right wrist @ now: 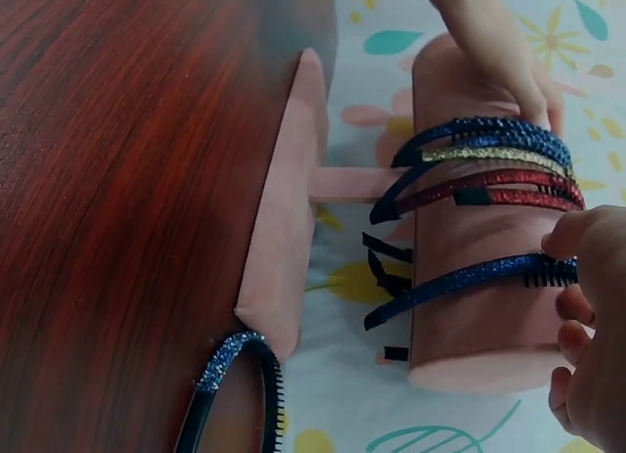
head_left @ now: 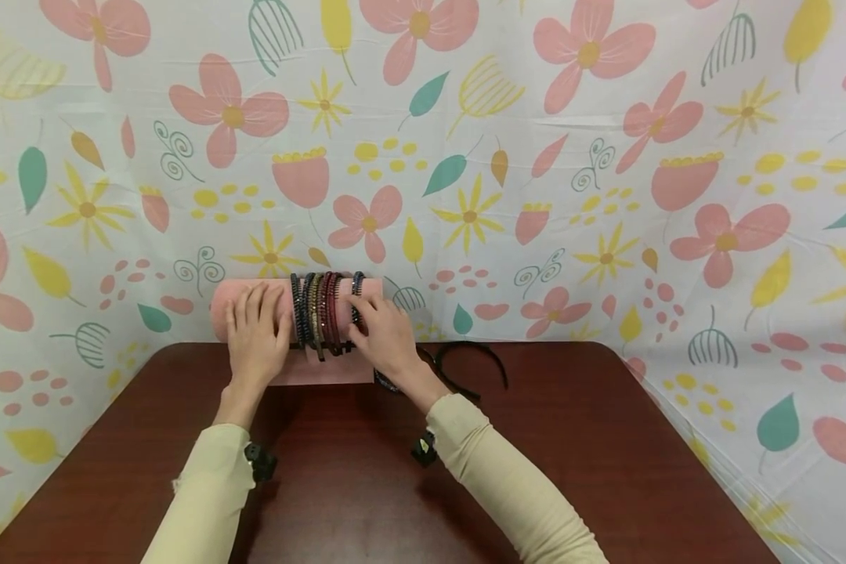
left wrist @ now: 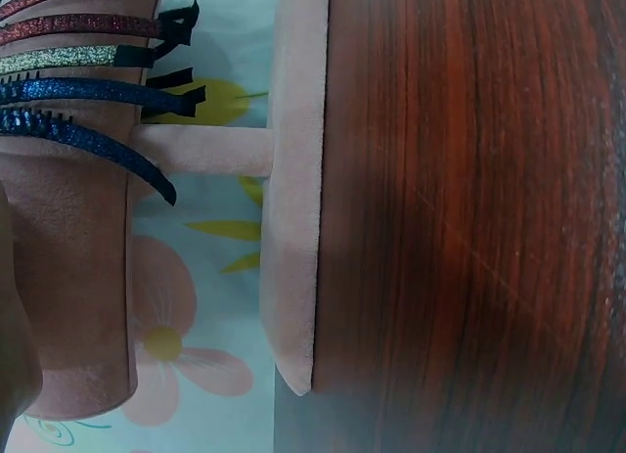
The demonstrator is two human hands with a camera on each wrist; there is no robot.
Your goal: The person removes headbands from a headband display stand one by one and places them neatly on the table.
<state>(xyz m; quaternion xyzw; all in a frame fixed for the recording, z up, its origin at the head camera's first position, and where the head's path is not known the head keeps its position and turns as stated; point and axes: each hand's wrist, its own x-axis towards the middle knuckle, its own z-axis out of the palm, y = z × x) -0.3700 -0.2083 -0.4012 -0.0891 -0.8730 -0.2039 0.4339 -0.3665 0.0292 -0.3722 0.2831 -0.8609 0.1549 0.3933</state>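
A pink padded roll on a stand (head_left: 218, 309) carries several glittery headbands, blue, gold and red (right wrist: 499, 155). On its bare left end rests my left hand (head_left: 257, 325), fingers laid over the top. In the left wrist view only an edge of that hand (left wrist: 18, 336) shows. My right hand (head_left: 384, 333) is at the roll's right end, where its fingertips pinch a blue glitter headband (right wrist: 460, 277) that sits apart from the others. The right wrist view shows the right hand's fingers (right wrist: 572, 321) curled beside this headband's toothed upper part.
On the dark wooden table (head_left: 366, 486), to the right of the stand's pink base (left wrist: 293, 277), lies a black headband (head_left: 493, 364). Another with blue-silver glitter (right wrist: 230, 355) lies by the base corner. A flower-print cloth (head_left: 423, 157) hangs behind.
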